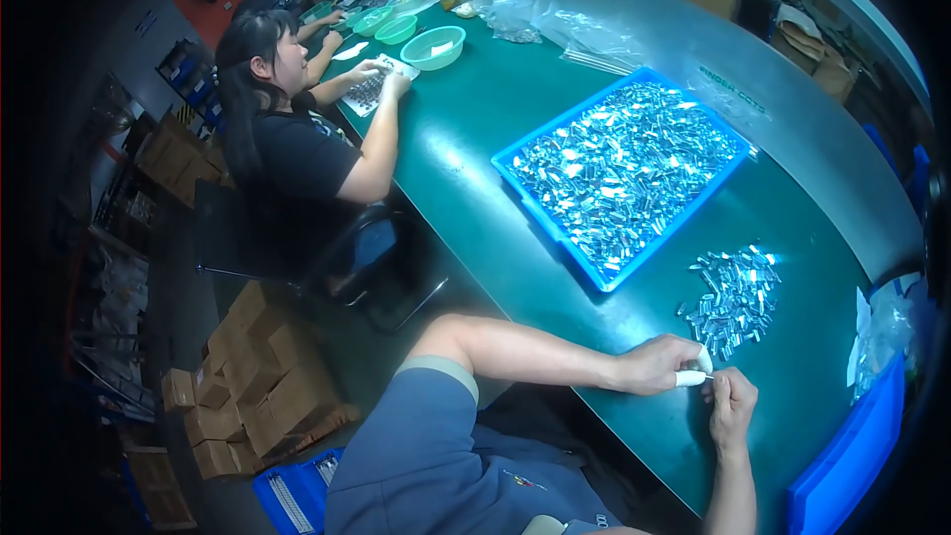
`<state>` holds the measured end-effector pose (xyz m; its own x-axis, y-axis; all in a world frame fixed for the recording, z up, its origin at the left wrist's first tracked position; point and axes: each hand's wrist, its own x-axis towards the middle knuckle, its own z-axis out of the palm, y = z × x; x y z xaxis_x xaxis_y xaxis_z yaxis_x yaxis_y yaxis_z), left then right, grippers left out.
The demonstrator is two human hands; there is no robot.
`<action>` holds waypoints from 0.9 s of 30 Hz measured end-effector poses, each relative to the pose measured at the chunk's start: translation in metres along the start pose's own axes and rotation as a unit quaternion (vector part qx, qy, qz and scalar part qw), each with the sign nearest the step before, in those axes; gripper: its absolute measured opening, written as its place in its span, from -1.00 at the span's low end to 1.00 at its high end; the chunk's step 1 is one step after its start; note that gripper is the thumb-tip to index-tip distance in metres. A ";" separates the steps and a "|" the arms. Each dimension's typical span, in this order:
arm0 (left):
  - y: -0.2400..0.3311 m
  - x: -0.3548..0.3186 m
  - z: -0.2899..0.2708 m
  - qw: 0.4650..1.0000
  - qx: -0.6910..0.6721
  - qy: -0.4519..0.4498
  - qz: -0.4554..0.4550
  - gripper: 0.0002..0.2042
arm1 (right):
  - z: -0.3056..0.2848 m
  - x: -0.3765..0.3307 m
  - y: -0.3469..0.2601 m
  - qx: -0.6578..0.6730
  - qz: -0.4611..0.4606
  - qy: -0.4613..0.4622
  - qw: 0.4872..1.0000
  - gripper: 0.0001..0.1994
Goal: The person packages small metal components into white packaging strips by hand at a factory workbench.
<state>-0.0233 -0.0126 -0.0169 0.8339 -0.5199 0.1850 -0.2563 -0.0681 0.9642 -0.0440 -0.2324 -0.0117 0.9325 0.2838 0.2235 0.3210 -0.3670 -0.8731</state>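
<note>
Nearside of the loose metal-piece pile (pixel 735 299), left to right: the left hand (pixel 656 365), in white finger cots (pixel 690 378), nearer that pile; apparently a slim metal piece (pixel 709 377), roughly crosswise; the right hand (pixel 731 404). Both pinch it, fingertips closed.

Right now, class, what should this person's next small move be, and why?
Probably steady the left hand while the right hand adjusts slightly: both appear to pinch a small item, too tiny to identify, close to the pile of loose metal pieces.
</note>
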 end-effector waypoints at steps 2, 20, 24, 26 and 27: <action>-0.002 0.000 0.002 1.000 -0.015 -0.008 0.001 -0.83 | -0.002 -0.001 0.004 0.011 0.003 -0.006 1.000 -0.76; -0.007 -0.003 0.006 1.000 0.007 0.003 -0.003 -0.75 | 0.001 -0.002 -0.001 0.073 0.047 0.046 0.995 -0.85; -0.005 0.000 0.006 1.000 0.017 0.003 -0.025 -0.74 | -0.001 0.000 -0.002 0.075 0.024 0.053 0.995 -0.85; 0.003 0.001 0.008 1.000 0.020 0.005 -0.012 -0.74 | -0.002 0.000 0.001 0.084 0.039 0.054 0.994 -0.85; 0.011 0.001 0.007 0.999 0.013 0.002 -0.036 -0.75 | -0.003 0.000 0.002 0.080 0.034 0.048 0.995 -0.84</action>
<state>-0.0289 -0.0196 -0.0071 0.8526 -0.5096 0.1159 -0.2082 -0.1278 0.9697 -0.0431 -0.2352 -0.0120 0.9653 0.1742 0.1947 0.2326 -0.2338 -0.9441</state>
